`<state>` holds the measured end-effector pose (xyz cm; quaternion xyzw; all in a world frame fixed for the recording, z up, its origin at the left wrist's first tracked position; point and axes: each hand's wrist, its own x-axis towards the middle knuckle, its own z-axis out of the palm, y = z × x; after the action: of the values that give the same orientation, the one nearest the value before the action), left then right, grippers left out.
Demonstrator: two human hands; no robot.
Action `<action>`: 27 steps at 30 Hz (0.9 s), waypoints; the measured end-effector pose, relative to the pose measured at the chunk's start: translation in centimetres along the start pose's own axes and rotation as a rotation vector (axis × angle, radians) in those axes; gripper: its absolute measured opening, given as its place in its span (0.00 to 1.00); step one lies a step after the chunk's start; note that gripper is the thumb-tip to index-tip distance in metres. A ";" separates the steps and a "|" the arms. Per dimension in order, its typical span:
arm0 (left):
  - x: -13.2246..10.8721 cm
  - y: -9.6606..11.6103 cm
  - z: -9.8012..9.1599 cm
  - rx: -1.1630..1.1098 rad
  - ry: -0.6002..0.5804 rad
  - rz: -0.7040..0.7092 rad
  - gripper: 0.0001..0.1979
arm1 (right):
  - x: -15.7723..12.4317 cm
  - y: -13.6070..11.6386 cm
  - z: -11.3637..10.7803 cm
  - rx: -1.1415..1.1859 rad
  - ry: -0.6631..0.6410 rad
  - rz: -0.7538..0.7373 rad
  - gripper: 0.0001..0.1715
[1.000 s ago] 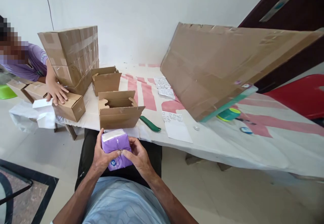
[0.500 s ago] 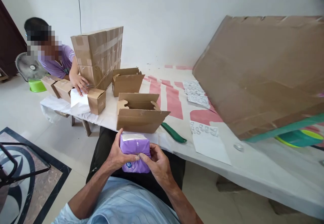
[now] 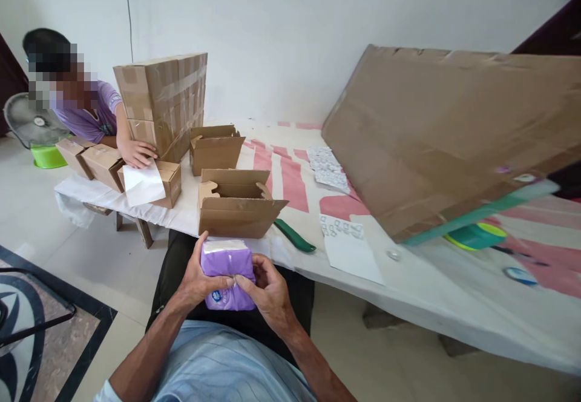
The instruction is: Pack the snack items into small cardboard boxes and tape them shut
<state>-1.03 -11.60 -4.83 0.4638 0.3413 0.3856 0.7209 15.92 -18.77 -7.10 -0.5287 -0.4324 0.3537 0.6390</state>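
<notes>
Purple packet point(image 3: 227, 263), blue label point(image 3: 216, 296) unreadable — left hand point(image 3: 198, 282) and right hand point(image 3: 271, 292) holding it

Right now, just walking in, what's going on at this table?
Someone's left hand and right hand hold a purple packet between them, in front of the nearer open carton, which stands on the table. A green object lies beside it. At left, a co-worker's hand is at a box with a white sheet.

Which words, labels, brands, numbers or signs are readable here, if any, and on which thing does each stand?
No text can be read here.
Purple package: blue-and-white logo, too small.
Front paper sheet: marks too small.
Patterned papers behind: marks too small.
Blue-and-white disc: too blurred.
</notes>
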 end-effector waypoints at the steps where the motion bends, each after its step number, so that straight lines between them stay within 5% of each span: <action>1: 0.0 0.3 0.0 -0.006 -0.004 -0.004 0.71 | 0.1 -0.1 0.1 -0.008 0.000 -0.012 0.21; 12: 1.3 3.3 0.0 0.137 -0.017 0.087 0.60 | 1.4 -2.4 0.0 -0.123 -0.029 -0.199 0.14; 16: 2.8 6.2 -0.6 0.301 -0.102 0.172 0.49 | 5.6 -4.9 -3.1 -0.323 0.094 -0.444 0.11; 19: 3.9 8.4 -1.2 0.422 -0.165 0.232 0.47 | 10.6 -6.1 -6.4 -0.524 0.249 -0.556 0.18; 23: 5.1 11.0 -2.2 0.532 -0.170 0.361 0.48 | 15.3 -5.5 -9.2 -0.633 0.100 -0.545 0.17; 27: 6.0 13.0 -3.3 0.691 -0.116 0.500 0.49 | 14.9 -4.3 -9.3 -0.551 -0.056 -0.611 0.04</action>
<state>-4.10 -1.45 5.39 0.7672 0.2865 0.3848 0.4257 30.16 -9.44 -0.88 -0.5174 -0.6653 0.0329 0.5371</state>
